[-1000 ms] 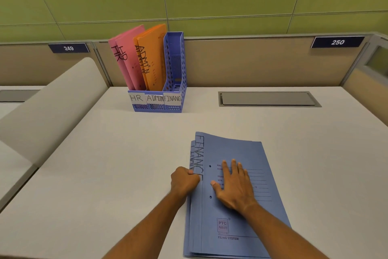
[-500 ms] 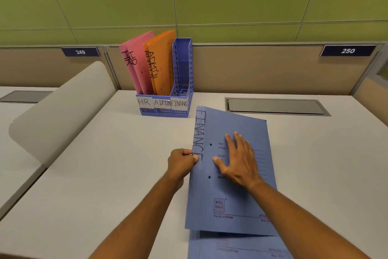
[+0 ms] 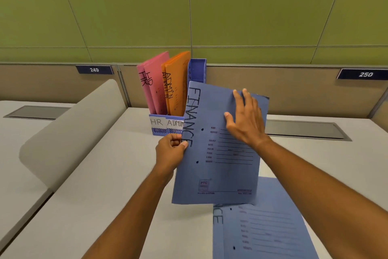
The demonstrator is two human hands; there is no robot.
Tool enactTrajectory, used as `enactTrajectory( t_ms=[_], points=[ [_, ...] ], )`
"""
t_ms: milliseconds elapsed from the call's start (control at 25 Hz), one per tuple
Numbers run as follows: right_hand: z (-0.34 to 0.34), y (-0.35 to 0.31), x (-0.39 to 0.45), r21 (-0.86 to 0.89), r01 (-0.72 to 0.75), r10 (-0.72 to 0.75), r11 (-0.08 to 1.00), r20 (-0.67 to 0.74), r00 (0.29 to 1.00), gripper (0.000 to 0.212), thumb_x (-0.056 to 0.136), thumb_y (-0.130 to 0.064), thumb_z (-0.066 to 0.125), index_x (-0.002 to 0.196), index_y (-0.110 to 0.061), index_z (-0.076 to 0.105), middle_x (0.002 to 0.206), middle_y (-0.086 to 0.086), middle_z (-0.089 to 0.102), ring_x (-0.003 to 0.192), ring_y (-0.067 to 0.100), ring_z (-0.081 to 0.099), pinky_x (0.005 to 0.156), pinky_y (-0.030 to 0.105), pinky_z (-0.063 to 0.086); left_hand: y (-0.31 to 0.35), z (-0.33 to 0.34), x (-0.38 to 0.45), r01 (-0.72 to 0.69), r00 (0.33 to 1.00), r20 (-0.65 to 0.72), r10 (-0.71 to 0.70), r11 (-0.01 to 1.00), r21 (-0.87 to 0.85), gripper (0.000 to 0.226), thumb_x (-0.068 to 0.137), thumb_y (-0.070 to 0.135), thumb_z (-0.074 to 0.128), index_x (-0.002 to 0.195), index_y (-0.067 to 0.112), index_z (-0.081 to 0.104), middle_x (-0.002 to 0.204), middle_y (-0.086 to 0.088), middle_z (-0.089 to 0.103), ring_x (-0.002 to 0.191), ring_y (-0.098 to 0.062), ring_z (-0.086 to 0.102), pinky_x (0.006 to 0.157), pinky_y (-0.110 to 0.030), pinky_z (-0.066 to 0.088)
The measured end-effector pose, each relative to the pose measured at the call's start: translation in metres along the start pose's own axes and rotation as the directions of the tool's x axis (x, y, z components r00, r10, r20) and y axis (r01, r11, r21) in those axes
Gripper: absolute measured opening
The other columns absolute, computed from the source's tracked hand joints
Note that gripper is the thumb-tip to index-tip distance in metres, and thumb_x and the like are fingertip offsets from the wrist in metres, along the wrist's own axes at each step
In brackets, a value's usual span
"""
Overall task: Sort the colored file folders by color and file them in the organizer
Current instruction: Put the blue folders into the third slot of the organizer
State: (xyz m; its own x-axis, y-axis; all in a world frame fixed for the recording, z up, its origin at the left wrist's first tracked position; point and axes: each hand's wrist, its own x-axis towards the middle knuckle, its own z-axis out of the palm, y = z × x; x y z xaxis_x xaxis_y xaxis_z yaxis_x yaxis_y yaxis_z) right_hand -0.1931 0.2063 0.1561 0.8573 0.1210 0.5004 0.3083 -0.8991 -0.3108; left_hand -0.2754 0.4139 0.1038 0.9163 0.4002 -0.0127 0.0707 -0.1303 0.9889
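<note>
A blue folder marked FINANCE [image 3: 212,174] is lifted off the desk and tilted up, in front of the blue organizer [image 3: 197,69]. My left hand [image 3: 171,151] pinches its spine edge. My right hand [image 3: 245,120] lies flat on its cover with fingers spread. Another blue folder [image 3: 262,231] lies flat on the desk below it. Pink HR folders [image 3: 154,84] stand in the organizer's left slot and orange ADMIN folders [image 3: 177,84] in the middle slot. The lifted folder hides the right slot's label and lower part.
The organizer stands against a beige partition [image 3: 294,88] at the back of the white desk [image 3: 105,195]. A curved grey divider [image 3: 69,130] rises at the left. A grey cable hatch [image 3: 302,130] is set in the desk behind my right hand.
The top blue folder has come up off the pile and moved away from me toward the organizer, held by both hands. The other blue folder stays on the desk.
</note>
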Motion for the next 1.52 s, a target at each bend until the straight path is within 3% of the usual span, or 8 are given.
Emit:
enactTrajectory(
  t_ms=[120,280,400,560,760,920,1080,1520],
  points=[
    [-0.013,-0.026,0.052,-0.002,0.023,-0.023,1.0,-0.101,0.995,0.068,0.088,-0.026,0.057,0.149,-0.012,0.029,0.152,0.018,0.032,0.136,0.035,0.032,0.109,0.047,0.031,0.014,-0.021,0.028,-0.089,0.996,-0.009,0.089,0.996,-0.013,0.013,0.09,0.018,0.065,0.102,0.015,0.063,0.103,-0.004,0.069,0.095,-0.022,0.066,0.088,-0.043,0.057],
    [-0.022,-0.059,0.104,0.025,0.116,-0.111,0.993,-0.171,0.979,0.057,0.086,-0.023,0.058,0.14,-0.012,0.044,0.124,0.013,0.055,0.118,0.033,0.047,0.099,0.045,0.036,0.029,-0.047,0.065,-0.181,0.983,-0.046,0.179,0.983,-0.042,0.015,0.091,0.017,0.064,0.105,0.015,0.063,0.105,-0.003,0.069,0.096,-0.021,0.067,0.088,-0.045,0.057],
    [-0.026,-0.083,0.133,0.037,0.186,-0.175,0.982,-0.209,0.962,0.04,0.084,-0.022,0.06,0.123,-0.014,0.057,0.113,0.009,0.058,0.109,0.03,0.052,0.093,0.042,0.037,0.04,-0.059,0.084,-0.22,0.973,-0.089,0.212,0.972,-0.084,0.01,0.091,0.018,0.063,0.101,0.021,0.062,0.105,-0.002,0.069,0.097,-0.022,0.066,0.087,-0.046,0.057],
    [-0.035,-0.11,0.17,0.025,0.252,-0.24,0.967,-0.227,0.944,0.027,0.083,-0.02,0.061,0.11,-0.016,0.059,0.11,0.006,0.058,0.104,0.027,0.053,0.087,0.04,0.038,0.051,-0.068,0.094,-0.299,0.942,-0.189,0.276,0.949,-0.103,0.015,0.089,0.02,0.066,0.091,0.033,0.058,0.098,0.001,0.068,0.094,-0.021,0.065,0.083,-0.045,0.058],
    [-0.041,-0.132,0.21,0.02,0.398,-0.38,0.917,-0.26,0.888,0.021,0.084,-0.013,0.063,0.104,-0.01,0.059,0.104,0.01,0.06,0.098,0.029,0.054,0.079,0.04,0.044,0.062,-0.068,0.1,-0.414,0.874,-0.295,0.386,0.909,-0.036,0.02,0.083,0.014,0.073,0.096,0.023,0.06,0.086,0.011,0.064,0.081,-0.008,0.063,0.074,-0.026,0.056],
    [-0.036,-0.135,0.234,-0.017,0.506,-0.486,0.862,-0.312,0.817,0.015,0.082,-0.006,0.06,0.097,-0.005,0.06,0.097,0.015,0.061,0.088,0.032,0.055,0.069,0.041,0.044,0.06,-0.06,0.111,-0.484,0.844,-0.265,0.466,0.875,-0.003,0.025,0.078,0.014,0.077,0.09,0.026,0.059,0.083,0.017,0.063,0.075,0.006,0.062,0.066,-0.008,0.051],
    [-0.029,-0.136,0.253,-0.069,0.566,-0.555,0.821,-0.327,0.765,0.014,0.084,-0.005,0.056,0.097,-0.004,0.061,0.095,0.017,0.061,0.085,0.032,0.055,0.066,0.039,0.043,0.056,-0.045,0.131,-0.496,0.845,-0.203,0.495,0.867,0.047,0.028,0.075,0.015,0.08,0.092,0.022,0.058,0.083,0.019,0.061,0.077,0.012,0.061,0.065,-0.001,0.047],
    [-0.008,-0.12,0.293,-0.162,0.542,-0.565,0.824,-0.285,0.774,0.018,0.086,0.001,0.055,0.102,-0.004,0.063,0.1,0.019,0.06,0.092,0.031,0.056,0.069,0.029,0.038,0.055,0.0,0.197,-0.454,0.877,-0.152,0.456,0.89,0.051,0.03,0.074,0.011,0.081,0.09,0.019,0.057,0.086,0.006,0.066,0.076,-0.003,0.066,0.068,-0.006,0.052]
  ],
)
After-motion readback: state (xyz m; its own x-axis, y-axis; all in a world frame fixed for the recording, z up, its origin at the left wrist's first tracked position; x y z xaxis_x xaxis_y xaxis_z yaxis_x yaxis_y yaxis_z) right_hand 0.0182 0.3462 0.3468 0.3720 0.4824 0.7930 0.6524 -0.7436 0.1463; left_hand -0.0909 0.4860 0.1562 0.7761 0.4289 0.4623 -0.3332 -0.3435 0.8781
